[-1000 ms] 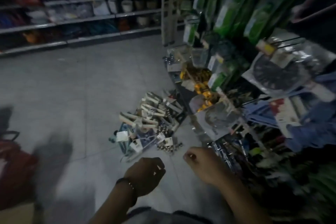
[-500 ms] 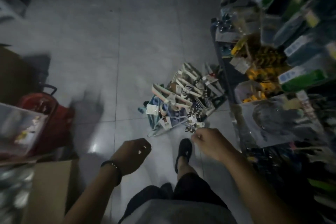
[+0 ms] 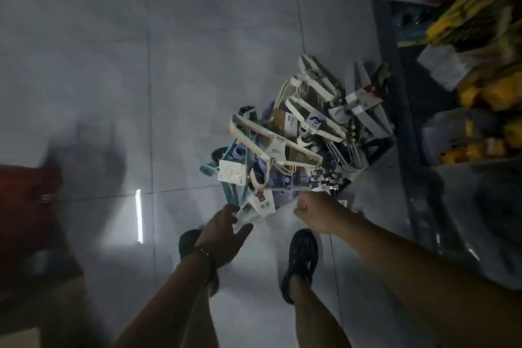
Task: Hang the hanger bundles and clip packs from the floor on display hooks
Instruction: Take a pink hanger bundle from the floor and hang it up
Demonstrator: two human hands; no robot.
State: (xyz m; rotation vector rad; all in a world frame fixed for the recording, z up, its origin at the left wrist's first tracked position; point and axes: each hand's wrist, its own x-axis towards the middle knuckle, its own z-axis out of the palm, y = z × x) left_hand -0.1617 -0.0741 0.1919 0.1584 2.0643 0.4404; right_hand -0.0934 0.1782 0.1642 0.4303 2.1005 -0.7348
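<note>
A pile of packaged goods lies on the grey tiled floor. It holds a cream hanger bundle (image 3: 278,147), a teal hanger bundle (image 3: 236,181) with white tags, more white hangers (image 3: 313,85) and a pack of metal clips (image 3: 324,176). My left hand (image 3: 226,230) is at the pile's near edge, fingers apart, fingertips touching the teal bundle's tagged end. My right hand (image 3: 317,215) is curled closed just below the clip pack, with nothing visible inside it.
A display rack (image 3: 401,110) with yellow and boxed goods stands along the right. A red basket (image 3: 25,186) and a cardboard box (image 3: 31,308) sit at the left. My feet in black shoes (image 3: 302,257) stand just below the pile.
The view has tilted down from the aisle to the floor. Both hands have dropped and reached forward to the near edge of the pile; the left hand has opened.
</note>
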